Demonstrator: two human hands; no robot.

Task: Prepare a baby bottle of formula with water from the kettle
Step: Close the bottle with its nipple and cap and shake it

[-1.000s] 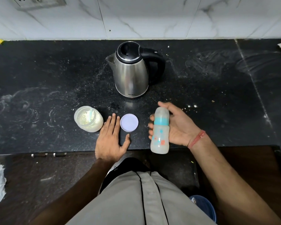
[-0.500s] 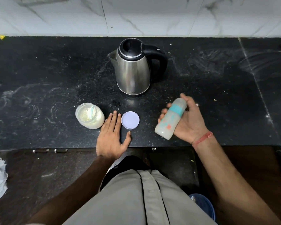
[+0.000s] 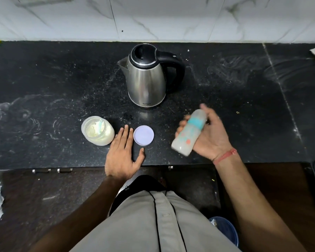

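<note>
While the black speckled stone tabletop (image 3: 44, 84) is seen from above, a translucent plastic baby bottle with a teal collar and coloured prints (image 3: 188, 132) is held tilted in the right hand (image 3: 205, 135), whose fingers and thumb are curled round it; the capped end is pointed up and away towards the wall, and the base, in which a cloudy white liquid can be made out, is turned towards the person. The bottle is blurred, so finer detail on it cannot be told. It is kept above the tabletop, to the right of and nearer than a stainless-steel electric kettle with a black lid and black handle (image 3: 146, 79), which is stood upright near the middle of the tabletop with its spout turned left. The left hand (image 3: 124, 151) is laid flat on the tabletop at its near edge, with the fingers straight and nothing gripped. Just to the right of its fingers a round pale lilac lid (image 3: 143, 135) is laid flat, and just to the left an open clear jar of pale yellowish powder (image 3: 97, 130) is stood, with a light-coloured scoop seen inside. A red thread band (image 3: 225, 156) is worn on the right wrist. White marble wall tiles (image 3: 162, 17) are seen behind the tabletop.
</note>
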